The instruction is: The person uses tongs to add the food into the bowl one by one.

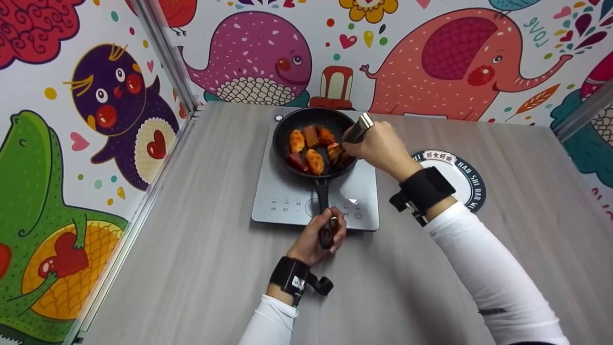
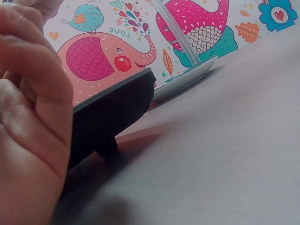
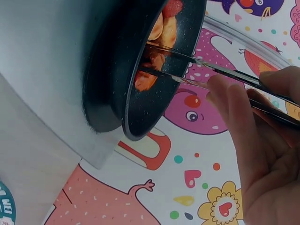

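A black frying pan stands on a silver induction cooker, with several browned, reddish food pieces inside. My left hand grips the pan's black handle; in the left wrist view the curled fingers fill the left side and the handle is hidden. Over the pan's right side, my right hand holds metal tongs. The right wrist view shows the tongs' two arms reaching over the rim, their tips around a food piece at the near side.
A round plate with a dark lettered rim lies right of the cooker, partly behind my right wrist. Cartoon-printed walls close off the back and sides of the wood-grain table.
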`<state>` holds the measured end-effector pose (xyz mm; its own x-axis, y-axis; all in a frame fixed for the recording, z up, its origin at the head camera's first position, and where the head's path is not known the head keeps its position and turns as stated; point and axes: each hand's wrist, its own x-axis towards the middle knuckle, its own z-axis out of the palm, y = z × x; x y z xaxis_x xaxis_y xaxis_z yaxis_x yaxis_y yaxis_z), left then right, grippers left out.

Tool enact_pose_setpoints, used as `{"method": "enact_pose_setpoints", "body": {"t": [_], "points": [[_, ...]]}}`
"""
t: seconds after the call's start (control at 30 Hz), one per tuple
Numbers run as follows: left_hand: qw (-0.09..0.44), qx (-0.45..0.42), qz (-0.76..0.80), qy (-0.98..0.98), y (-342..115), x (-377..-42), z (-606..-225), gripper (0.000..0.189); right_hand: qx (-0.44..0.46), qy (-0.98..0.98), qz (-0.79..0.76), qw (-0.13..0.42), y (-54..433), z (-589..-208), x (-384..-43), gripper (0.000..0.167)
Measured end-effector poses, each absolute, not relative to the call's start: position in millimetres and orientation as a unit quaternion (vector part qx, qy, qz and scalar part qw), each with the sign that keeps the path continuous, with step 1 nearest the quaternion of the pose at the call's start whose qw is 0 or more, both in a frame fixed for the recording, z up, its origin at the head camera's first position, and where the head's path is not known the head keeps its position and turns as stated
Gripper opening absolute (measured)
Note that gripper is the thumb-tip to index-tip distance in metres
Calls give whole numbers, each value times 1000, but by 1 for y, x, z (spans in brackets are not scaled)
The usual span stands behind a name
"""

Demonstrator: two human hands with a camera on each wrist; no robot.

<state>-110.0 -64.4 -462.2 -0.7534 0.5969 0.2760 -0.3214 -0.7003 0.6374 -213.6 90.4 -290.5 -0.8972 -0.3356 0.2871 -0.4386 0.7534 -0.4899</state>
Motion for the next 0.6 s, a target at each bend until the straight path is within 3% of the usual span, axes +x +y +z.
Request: {"method": "enact_pose_setpoints", "body": {"t": [0.4,0.6], "points": [[256,237,886,305,-65,-110,-462,32,227,-939,223,134,75,-299,-195,13],[248,242,883,315,-65,-110,-462,31,207,-946,211,134,75,-297,-194,32]]}}
